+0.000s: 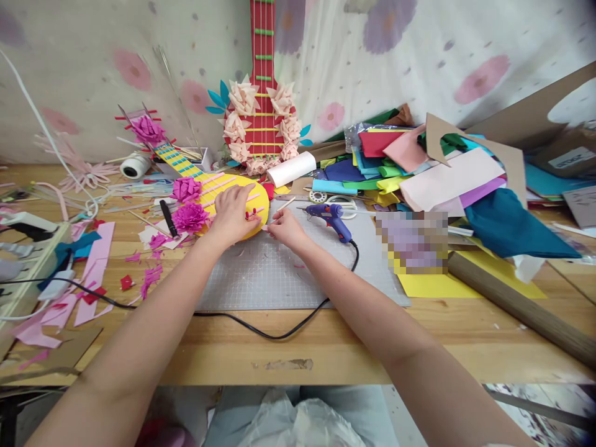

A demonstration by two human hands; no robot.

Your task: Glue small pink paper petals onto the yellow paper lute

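Observation:
A yellow toy guitar (259,197) with pink strips across its body and magenta paper flowers (190,218) along its side lies tilted on the grey cutting mat (298,279). My left hand (231,214) rests over the guitar's body, fingers spread on its surface. Small red bits show beside the fingertips. At the body's lower right edge, my right hand (287,228) is closed in a pinch; whatever sits between the fingertips is too small to name. A thin pale stick (285,204) lies just beyond it. Right of that hand is a blue glue gun (328,217).
A red guitar with paper flowers (263,124) stands against the curtain. Coloured paper sheets (447,180) pile up at the right, near a brown tube (516,304). The glue gun's black cord (274,336) loops across the table front. Pink scraps (95,273) and a power strip (35,279) lie left.

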